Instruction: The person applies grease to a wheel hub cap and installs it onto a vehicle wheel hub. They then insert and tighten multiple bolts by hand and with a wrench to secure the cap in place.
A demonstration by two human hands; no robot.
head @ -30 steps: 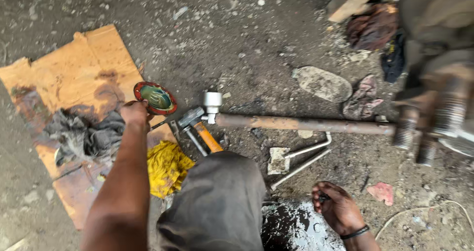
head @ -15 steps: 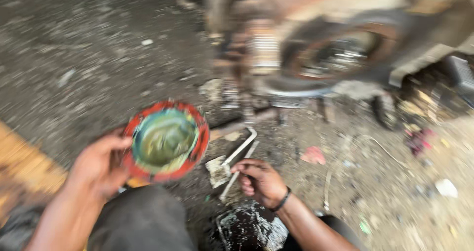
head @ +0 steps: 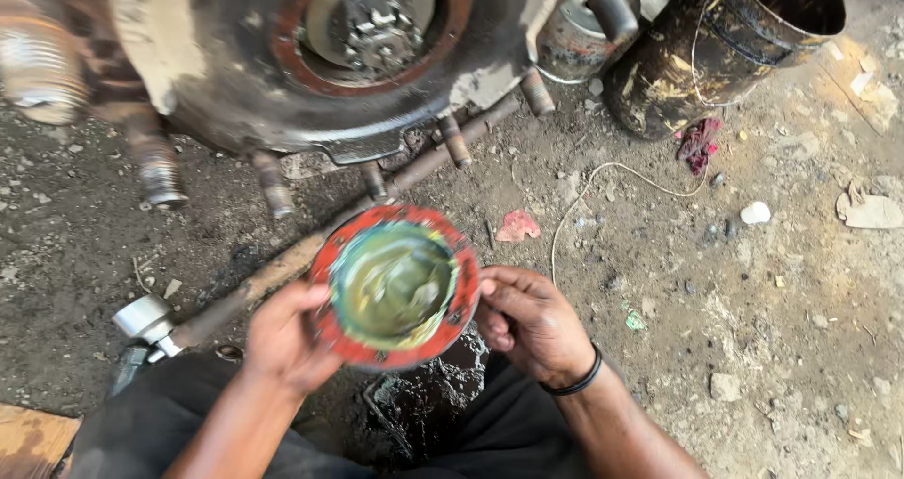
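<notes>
Both my hands hold a round red-rimmed hub cap, its hollow smeared with greenish-yellow grease and facing up at me. My left hand grips its left and lower rim. My right hand, with a black band on the wrist, touches the right rim with its fingertips. Just above the cap stands a large dirty wheel hub with a red ring, a greasy centre and several protruding studs.
A long rusty pipe with a socket end lies on the dirt under the hub. A grimy black drum stands at the upper right beside a metal can. A white cord, rag scraps and stones litter the ground; cardboard at lower left.
My left hand lifted the cap from beside the cardboard and carried it up before me. My right hand left the ground and joined it. My view swung up to the hub.
</notes>
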